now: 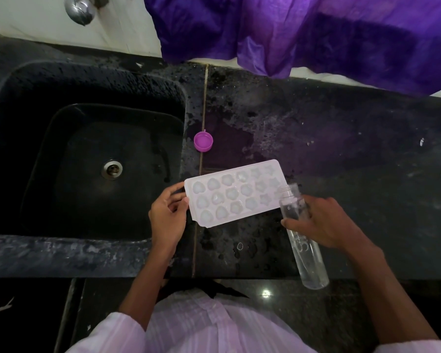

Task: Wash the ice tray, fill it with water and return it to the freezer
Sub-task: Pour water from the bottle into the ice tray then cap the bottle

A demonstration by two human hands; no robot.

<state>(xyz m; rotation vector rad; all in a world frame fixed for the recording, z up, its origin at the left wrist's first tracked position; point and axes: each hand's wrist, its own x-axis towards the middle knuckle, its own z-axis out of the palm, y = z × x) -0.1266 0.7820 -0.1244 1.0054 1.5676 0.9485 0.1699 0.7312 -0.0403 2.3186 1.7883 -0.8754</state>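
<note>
A pale pink ice tray (pixel 236 193) with heart, flower and star moulds lies flat on the dark stone counter (pixel 341 154), just right of the sink. My left hand (pixel 167 215) pinches the tray's left end between thumb and fingers. My right hand (pixel 321 222) grips a clear plastic water bottle (pixel 303 238) around its upper body. The bottle is uncapped and tilted, its open neck over the tray's right end. Clear water fills its lower part.
A purple bottle cap (pixel 203 141) sits open side up on the counter behind the tray. The black sink (pixel 99 169) with its metal drain lies to the left, a chrome tap (pixel 80 8) above it. Purple cloth (pixel 303 34) hangs over the back wall. The counter is wet.
</note>
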